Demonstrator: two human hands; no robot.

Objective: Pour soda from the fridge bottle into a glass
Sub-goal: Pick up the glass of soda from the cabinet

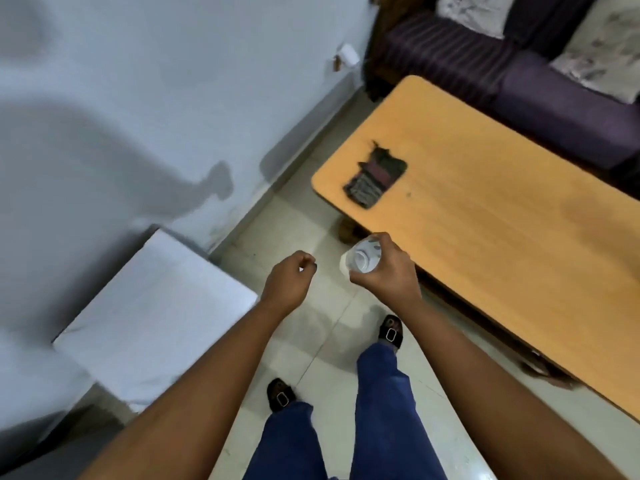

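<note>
My right hand [381, 271] is curled round a clear, pale plastic bottle [360, 259], held upright so I look almost straight down its long axis at the mouth. It hangs over the tiled floor just left of the near edge of the long orange wooden table [502, 209]. My left hand [289, 277] hovers beside it, loosely fisted on nothing. I see no glass, so I judge the table, to the right, is where the bottle goes.

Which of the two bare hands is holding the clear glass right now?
The right hand, by the orange wooden table, grips the clear glass from the side. The left hand is curled into a loose fist and holds nothing.
</note>
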